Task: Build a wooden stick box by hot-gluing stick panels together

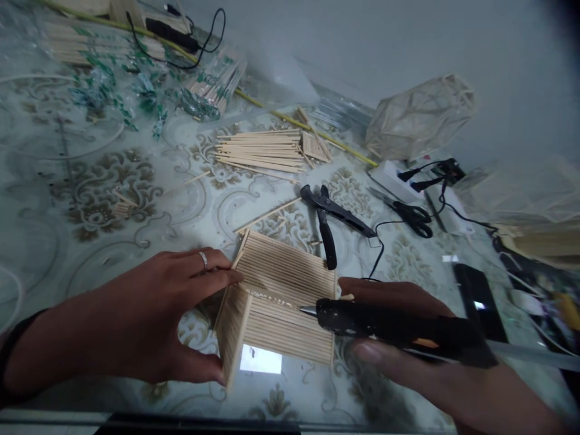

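A small structure of glued wooden sticks (276, 302), made of flat panels joined at angles, lies on the glass-topped table near me. My left hand (149, 314), with a ring on one finger, grips its left side panel, thumb below and fingers on the upper edge. My right hand (408, 338) holds a black glue gun (389, 326), whose metal nozzle touches the seam between two panels, where a line of glue shines.
Black pliers (328, 217) and scissors (408, 211) lie beyond the structure. A pile of loose sticks (263, 151) sits further back, with green-banded stick bundles (212, 84) at the far left. A stick-framed lamp shape (421, 115), a power strip (394, 178) and a phone (478, 299) are at the right.
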The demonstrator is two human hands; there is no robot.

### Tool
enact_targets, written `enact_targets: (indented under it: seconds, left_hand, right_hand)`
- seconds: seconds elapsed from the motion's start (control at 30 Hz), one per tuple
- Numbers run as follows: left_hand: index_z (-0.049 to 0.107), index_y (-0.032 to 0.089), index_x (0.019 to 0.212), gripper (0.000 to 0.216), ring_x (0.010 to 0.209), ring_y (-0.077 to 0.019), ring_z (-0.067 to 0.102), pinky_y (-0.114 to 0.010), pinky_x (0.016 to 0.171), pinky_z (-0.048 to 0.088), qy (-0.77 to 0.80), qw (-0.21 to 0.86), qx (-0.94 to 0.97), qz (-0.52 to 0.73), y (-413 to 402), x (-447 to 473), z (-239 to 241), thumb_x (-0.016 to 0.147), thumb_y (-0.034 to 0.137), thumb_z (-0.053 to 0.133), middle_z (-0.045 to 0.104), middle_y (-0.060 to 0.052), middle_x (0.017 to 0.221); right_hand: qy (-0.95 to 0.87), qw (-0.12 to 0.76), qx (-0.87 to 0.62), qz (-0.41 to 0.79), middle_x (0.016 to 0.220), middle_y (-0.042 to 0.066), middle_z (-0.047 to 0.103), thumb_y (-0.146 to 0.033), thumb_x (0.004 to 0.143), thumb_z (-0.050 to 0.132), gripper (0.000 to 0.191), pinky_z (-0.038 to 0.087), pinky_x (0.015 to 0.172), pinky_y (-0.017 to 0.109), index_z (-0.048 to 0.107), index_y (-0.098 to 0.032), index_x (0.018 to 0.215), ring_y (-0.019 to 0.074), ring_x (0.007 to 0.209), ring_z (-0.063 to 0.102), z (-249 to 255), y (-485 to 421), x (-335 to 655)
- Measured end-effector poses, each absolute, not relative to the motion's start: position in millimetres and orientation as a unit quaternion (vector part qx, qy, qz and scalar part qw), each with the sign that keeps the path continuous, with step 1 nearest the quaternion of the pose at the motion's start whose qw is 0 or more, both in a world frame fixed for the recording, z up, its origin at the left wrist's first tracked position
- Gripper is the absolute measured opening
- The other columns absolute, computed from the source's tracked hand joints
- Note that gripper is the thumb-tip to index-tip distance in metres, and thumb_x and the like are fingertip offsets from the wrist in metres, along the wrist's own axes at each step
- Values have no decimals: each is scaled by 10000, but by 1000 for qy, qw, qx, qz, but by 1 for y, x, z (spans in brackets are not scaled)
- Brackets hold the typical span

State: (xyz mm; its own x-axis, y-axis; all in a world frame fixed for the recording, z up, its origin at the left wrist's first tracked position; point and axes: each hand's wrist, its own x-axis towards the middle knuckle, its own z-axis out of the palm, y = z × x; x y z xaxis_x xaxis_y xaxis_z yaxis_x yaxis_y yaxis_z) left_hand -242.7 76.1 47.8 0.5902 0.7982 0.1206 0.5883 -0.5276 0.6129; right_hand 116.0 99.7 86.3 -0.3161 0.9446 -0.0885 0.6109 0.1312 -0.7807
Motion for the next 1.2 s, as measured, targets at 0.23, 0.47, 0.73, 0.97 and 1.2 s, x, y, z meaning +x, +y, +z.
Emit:
enact_targets:
  seconds: [0.23,0.47,0.73,0.97,1.2]
  left_hand:
    - [648,190,1289,739,1154,-270,734,-344,956,612,400,281,846,212,76,-244,45,687,430,1003,719,-85,1340]
    - [614,243,1358,753,1179,-291,743,-351,959,634,397,267,851,218,78,-246,41,751,554,932,718,-89,1347]
    - [577,237,1413,784,1122,-223,742,-274,938,614,391,262,856,212,80,-245,45,770,517,928,707,-65,1334]
    - [571,260,1409,774,1109,-227,748,-284,924,624,390,263,857,210,80,-246,44,779,539,921,713,-64,1328]
    - [584,291,1435,779,1124,-271,764,-326,927,642,391,280,847,227,80,-247,41,781,567,905,734,-72,1337]
  right_hand:
    - [-705,246,-554,369,1163,65,848,-498,740,971,456,731,811,367,848,-324,1144,303,988,839,83,101,118]
    - [-698,228,-557,388,1124,54,860,-500,727,976,456,732,777,360,849,-329,1130,301,953,844,81,101,119]
    - [-672,243,-576,396,1113,45,863,-492,711,980,440,732,757,344,852,-328,1099,296,925,852,77,96,116]
    - [-698,212,-552,404,1055,55,874,-428,677,996,417,723,721,312,874,-304,1056,275,893,852,79,106,118]
    - [-712,215,-533,404,1115,46,865,-389,700,986,442,725,750,359,861,-347,1122,287,943,844,77,105,124]
